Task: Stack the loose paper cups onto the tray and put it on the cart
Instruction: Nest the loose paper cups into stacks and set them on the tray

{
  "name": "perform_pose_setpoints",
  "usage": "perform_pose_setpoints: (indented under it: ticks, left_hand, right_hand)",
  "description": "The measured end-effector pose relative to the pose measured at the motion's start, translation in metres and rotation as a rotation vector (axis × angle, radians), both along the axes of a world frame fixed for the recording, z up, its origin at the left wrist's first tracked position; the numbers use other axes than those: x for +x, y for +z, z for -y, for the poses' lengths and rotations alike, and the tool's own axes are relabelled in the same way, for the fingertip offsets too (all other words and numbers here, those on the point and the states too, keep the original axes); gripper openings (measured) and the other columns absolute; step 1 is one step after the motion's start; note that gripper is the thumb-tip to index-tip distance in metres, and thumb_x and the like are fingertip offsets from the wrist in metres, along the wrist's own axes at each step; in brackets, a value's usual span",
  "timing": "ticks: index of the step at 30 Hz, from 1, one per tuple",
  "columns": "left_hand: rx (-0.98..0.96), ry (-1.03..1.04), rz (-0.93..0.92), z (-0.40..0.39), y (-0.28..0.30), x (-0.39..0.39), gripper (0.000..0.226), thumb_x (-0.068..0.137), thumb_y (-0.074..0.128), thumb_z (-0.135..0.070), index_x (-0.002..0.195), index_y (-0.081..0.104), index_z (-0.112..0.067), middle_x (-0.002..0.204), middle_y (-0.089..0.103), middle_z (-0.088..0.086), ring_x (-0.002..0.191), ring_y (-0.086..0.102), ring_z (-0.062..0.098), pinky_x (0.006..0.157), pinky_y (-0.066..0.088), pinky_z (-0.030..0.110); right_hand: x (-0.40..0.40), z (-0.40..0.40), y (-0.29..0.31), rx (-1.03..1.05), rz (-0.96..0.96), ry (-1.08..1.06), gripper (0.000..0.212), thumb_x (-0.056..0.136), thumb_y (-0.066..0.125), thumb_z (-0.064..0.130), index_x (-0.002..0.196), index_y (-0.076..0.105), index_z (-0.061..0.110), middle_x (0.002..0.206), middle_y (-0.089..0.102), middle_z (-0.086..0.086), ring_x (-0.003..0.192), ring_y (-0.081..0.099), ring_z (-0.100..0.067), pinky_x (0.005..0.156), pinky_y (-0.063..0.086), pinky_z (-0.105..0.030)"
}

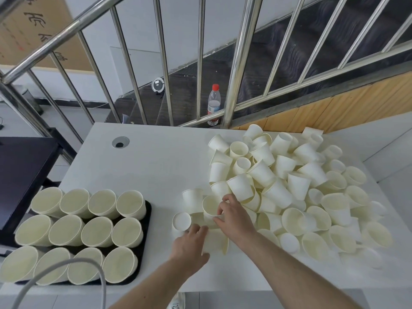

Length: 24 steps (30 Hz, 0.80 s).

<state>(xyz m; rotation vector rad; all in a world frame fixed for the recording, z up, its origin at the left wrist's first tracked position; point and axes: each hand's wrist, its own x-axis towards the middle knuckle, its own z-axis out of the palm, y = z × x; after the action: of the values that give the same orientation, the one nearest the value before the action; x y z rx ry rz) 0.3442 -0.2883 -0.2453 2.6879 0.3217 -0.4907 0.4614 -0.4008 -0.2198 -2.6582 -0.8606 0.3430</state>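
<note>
A big heap of loose white paper cups (289, 186) covers the right half of the white table (156, 166). On the left, a black tray (146, 221) holds several stacks of cups (93, 233) in rows. My left hand (190, 246) grips a short stack of cups lying on its side (215, 240) near the front edge. My right hand (234, 217) pinches the rim of an upright cup (210, 206) at the near edge of the heap. An overturned cup (181, 220) lies just left of both hands.
A steel stair railing (238, 63) rises behind the table, with a plastic bottle (214, 103) standing behind it. A dark cart surface (20, 172) sits left of the table. A grommet hole (120, 142) marks the tabletop. A grey cable (66, 266) arcs over the tray's front.
</note>
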Motion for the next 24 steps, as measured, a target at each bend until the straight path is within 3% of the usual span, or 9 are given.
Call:
perform_pose_setpoints:
  ticks: [6,9,18,24]
  left_hand:
    - [-0.014,0.002,0.020,0.000,-0.001,-0.002,0.057,0.082,0.059,-0.037,0.132,0.037,-0.022,0.127,0.040,-0.003,0.113,0.051,0.022,0.080,0.048,0.033]
    - [-0.017,0.007,0.012,-0.001,-0.002,-0.003,0.057,0.082,0.059,-0.037,0.132,0.036,-0.023,0.127,0.040,-0.003,0.114,0.051,0.021,0.082,0.048,0.033]
    - [-0.003,0.010,0.015,0.001,-0.001,-0.003,0.057,0.083,0.058,-0.037,0.134,0.036,-0.023,0.129,0.040,-0.003,0.114,0.051,0.021,0.081,0.047,0.032]
    - [-0.009,0.025,0.033,0.004,0.000,-0.002,0.056,0.083,0.058,-0.036,0.133,0.037,-0.023,0.128,0.041,-0.003,0.111,0.053,0.020,0.079,0.048,0.032]
  right_hand:
    - [-0.004,0.007,-0.001,-0.024,-0.013,0.020,0.021,0.091,0.062,0.033,0.096,0.062,0.012,0.143,0.037,0.001,0.125,0.046,-0.015,0.085,0.048,-0.028]
    - [-0.006,0.006,-0.004,-0.037,-0.016,0.030,0.020,0.092,0.062,0.031,0.097,0.064,0.012,0.140,0.040,0.000,0.123,0.046,-0.018,0.086,0.048,-0.028]
    - [-0.013,0.023,0.000,-0.013,-0.024,0.091,0.038,0.091,0.053,0.027,0.127,0.054,0.016,0.141,0.035,0.006,0.127,0.042,-0.014,0.091,0.047,-0.028]
    - [-0.030,0.048,0.002,-0.126,-0.013,0.206,0.060,0.084,0.058,0.050,0.133,0.042,0.019,0.130,0.039,0.004,0.119,0.042,-0.017,0.092,0.048,-0.032]
